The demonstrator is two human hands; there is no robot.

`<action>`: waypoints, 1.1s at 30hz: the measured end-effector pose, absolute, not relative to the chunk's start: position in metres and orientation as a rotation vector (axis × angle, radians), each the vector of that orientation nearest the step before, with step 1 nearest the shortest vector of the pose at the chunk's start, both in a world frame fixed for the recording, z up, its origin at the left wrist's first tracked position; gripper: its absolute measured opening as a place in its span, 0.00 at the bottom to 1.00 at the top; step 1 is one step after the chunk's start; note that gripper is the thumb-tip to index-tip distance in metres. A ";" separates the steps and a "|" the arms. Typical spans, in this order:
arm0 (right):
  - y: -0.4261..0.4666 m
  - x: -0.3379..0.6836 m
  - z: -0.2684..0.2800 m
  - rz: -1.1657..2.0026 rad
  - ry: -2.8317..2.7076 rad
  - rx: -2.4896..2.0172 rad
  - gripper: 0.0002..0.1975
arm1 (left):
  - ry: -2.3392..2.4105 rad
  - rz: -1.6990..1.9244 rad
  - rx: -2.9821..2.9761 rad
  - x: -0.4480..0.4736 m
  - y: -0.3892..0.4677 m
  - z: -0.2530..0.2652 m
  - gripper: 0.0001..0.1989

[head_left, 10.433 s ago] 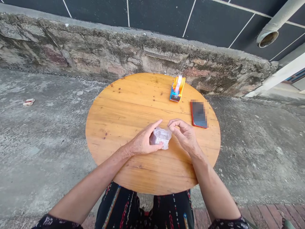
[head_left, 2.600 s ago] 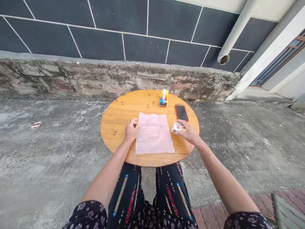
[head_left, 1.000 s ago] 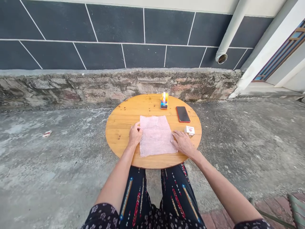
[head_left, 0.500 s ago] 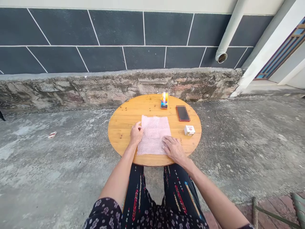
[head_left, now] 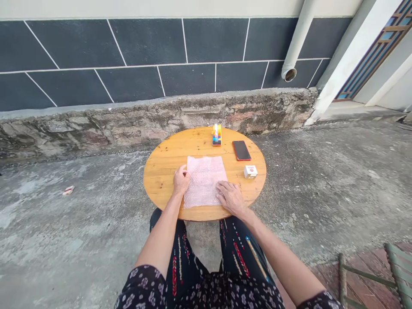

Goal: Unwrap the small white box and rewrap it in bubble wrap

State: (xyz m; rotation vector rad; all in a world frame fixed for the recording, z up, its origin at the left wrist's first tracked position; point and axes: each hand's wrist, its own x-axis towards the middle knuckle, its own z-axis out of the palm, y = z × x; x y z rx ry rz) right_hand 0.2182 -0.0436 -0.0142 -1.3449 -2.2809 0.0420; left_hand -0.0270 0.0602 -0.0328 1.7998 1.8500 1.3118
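Observation:
A pinkish sheet of bubble wrap lies flat on the round wooden table in front of me. At its left edge is my left hand, fingers curled and thumb against them, pinching the rim of the sheet. My right hand rests palm down on the lower right part of the wrap, its fingers stretched out. Right of the sheet stand a small white box and, behind it, a phone with a red edge. A yellow and blue tape dispenser is at the table's far side.
Beyond the table runs a stone wall base under dark painted blocks, with a drain pipe at the right. Concrete floor surrounds the table. A green-framed chair or stool stands at lower right; a scrap lies at left.
The view has shifted slightly, so the table and its things appear a little further left. Both hands keep about the same places on the bubble wrap.

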 end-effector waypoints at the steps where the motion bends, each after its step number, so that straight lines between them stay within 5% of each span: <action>1: -0.044 0.218 -0.014 0.034 -2.276 -1.344 0.16 | 1.850 1.310 1.806 -0.027 0.060 -0.033 0.21; 33: -0.046 0.218 -0.017 -0.091 -2.203 -1.559 0.19 | 1.887 1.294 1.790 -0.024 0.058 -0.030 0.18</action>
